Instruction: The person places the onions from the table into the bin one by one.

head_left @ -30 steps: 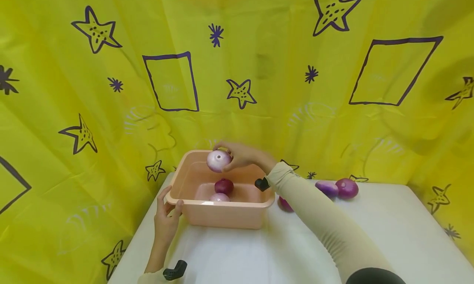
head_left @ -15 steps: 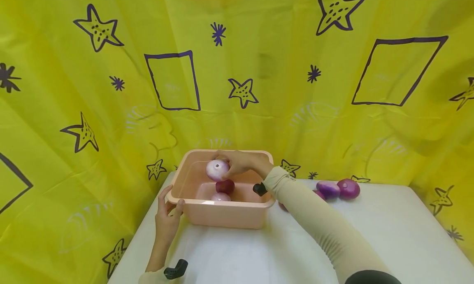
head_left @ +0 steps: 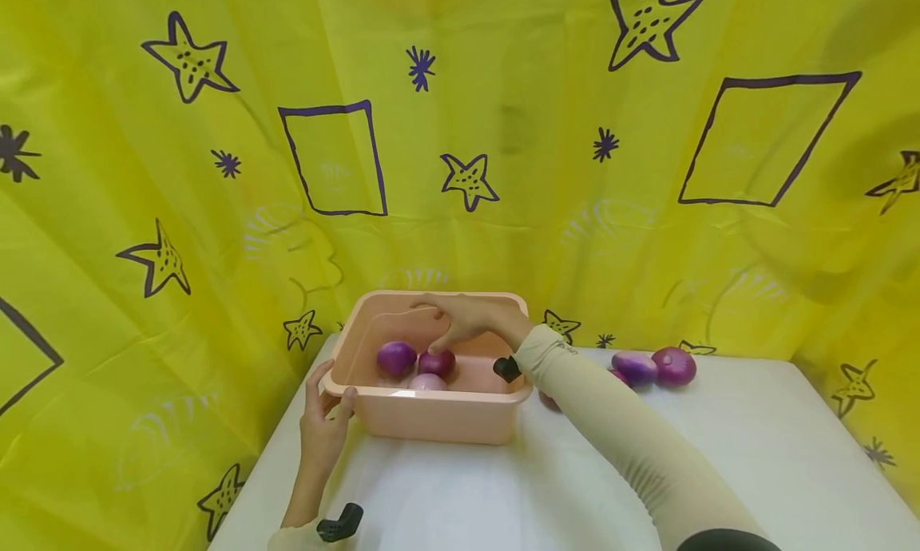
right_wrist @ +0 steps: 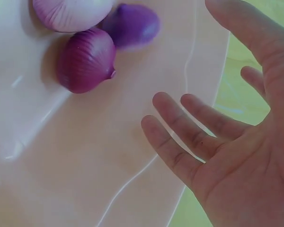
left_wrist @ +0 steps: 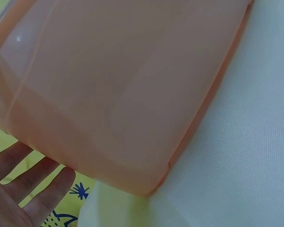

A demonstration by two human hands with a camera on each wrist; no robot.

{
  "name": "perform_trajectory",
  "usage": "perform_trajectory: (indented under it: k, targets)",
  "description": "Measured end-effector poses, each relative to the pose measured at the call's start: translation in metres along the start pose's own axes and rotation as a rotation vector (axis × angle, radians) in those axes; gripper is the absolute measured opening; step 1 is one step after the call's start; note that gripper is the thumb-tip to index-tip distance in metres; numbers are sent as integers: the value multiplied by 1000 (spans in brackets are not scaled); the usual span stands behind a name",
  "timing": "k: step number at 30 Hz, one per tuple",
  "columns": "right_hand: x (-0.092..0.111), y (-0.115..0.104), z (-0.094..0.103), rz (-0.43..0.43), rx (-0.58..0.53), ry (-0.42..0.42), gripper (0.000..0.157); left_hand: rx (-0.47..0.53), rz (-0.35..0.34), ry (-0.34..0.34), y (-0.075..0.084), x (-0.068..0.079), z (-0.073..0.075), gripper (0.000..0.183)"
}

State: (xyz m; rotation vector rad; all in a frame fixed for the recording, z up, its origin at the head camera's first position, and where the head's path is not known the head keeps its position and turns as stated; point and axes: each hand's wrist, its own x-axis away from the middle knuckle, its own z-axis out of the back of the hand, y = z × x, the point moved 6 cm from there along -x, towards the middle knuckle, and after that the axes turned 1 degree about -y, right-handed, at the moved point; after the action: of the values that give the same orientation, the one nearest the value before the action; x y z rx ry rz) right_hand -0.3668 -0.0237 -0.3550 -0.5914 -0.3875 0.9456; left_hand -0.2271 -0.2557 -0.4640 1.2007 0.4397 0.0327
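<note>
A peach plastic basin (head_left: 438,415) stands on the white table, with three onions inside. On the left lies a bright purple onion (head_left: 397,358), beside a dark red onion (head_left: 437,363); a pale pinkish onion (head_left: 427,382) sits nearer the front wall. My left hand (head_left: 323,431) grips the basin's front left corner, thumb at the front rim and fingers along the left side. Over the basin's inside hovers my right hand (head_left: 467,318), fingers spread and holding nothing. In the right wrist view its palm and fingers (right_wrist: 173,151) are apart from the onions.
On the white table (head_left: 726,439), right of the basin, lie a purple-and-white onion (head_left: 635,368) and a round purple onion (head_left: 675,366). More reddish pieces are partly hidden behind my right sleeve (head_left: 611,399). A yellow patterned curtain (head_left: 532,247) hangs close behind the basin.
My right hand has lowered an onion into the basin and let it go; it now lies at the left with its purple side showing. My left hand keeps its hold on the basin.
</note>
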Motion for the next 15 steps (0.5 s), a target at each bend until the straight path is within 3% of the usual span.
perform_trajectory:
  k: [9, 15]
  targets:
    - [15, -5, 8, -62, -37, 31, 83, -20, 32, -10, -2, 0, -2, 61]
    - [35, -13, 24, -37, -45, 105, 84, -30, 45, -3, -3, 0, -2, 62]
